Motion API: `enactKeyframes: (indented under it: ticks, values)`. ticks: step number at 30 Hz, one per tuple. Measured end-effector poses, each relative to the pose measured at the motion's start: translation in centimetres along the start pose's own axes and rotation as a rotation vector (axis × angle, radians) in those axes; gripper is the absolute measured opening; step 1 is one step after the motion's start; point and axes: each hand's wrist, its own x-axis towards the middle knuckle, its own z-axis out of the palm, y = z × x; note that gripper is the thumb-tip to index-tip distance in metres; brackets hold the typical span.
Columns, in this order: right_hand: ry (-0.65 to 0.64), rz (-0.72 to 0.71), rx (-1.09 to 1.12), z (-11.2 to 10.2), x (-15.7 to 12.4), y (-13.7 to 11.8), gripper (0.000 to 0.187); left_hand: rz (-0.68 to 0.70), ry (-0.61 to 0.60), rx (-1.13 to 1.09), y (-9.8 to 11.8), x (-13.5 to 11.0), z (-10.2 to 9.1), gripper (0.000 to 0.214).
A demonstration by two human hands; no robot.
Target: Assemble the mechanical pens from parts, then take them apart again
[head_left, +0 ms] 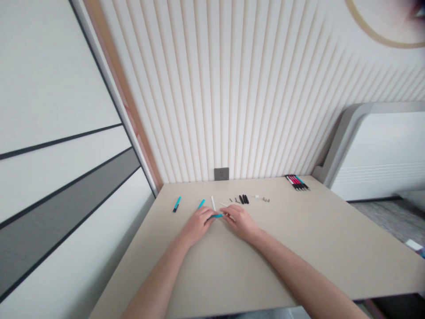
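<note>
My left hand and my right hand rest on the beige table, fingers curled toward each other. Between them they pinch a small blue pen barrel piece; a thin white refill shows at the fingertips of my right hand. Just beyond lie another blue barrel piece, a white tube, black pen parts and tiny springs and tips. A whole blue pen lies to the left.
A bundle of assembled pens, pink, black and blue, lies at the table's far right by the slatted wall. A grey wall socket sits at the back edge. A white bed headboard stands to the right.
</note>
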Motion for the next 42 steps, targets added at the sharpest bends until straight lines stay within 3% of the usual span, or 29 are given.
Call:
enactKeyframes:
  ticks: [13, 25, 36, 42]
  values:
    - [0.138, -0.059, 0.133, 0.2, 0.2, -0.1, 0.018, -0.030, 0.008, -0.046, 0.3, 0.2, -0.2, 0.019]
    - [0.176, -0.006, 0.122, -0.2, 0.3, -0.7, 0.017, -0.034, -0.002, -0.080, 1.0, 0.3, -0.4, 0.017]
    - [0.116, -0.031, 0.174, -0.6, 0.4, -1.2, 0.024, -0.018, 0.006, -0.092, 1.3, 0.3, -0.5, 0.019]
    - [0.078, -0.046, 0.092, -0.4, 0.3, -0.6, 0.024, -0.011, 0.020, -0.078, 1.0, 0.2, -0.3, 0.022]
